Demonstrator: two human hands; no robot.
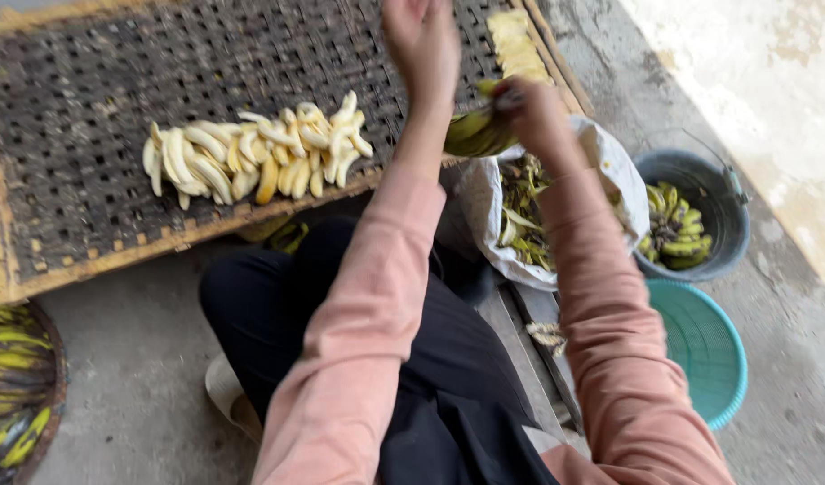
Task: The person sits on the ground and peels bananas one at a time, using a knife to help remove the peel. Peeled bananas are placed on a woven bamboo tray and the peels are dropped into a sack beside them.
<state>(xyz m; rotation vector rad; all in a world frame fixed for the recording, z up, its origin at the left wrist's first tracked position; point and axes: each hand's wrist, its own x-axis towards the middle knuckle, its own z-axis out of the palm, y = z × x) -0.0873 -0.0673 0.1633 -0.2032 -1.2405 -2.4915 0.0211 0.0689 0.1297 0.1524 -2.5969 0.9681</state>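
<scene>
Peeling of small bananas over a woven drying tray, judged mid-cycle. Right hand closed around a green-yellow banana, held just past the tray's near right edge, above a white sack of discarded peels. Left hand raised over the tray's right half, blurred; fingers loosely curled, apparently holding nothing, though not fully certain. Peeled bananas heaped in a row along the tray's near edge, a further strip of peeled fruit at the far right corner. Grey bucket of unpeeled bananas beside the sack; teal basket nearer. Next move, as judged: skin stripped from the held banana, calling for the free hand's return to it.
</scene>
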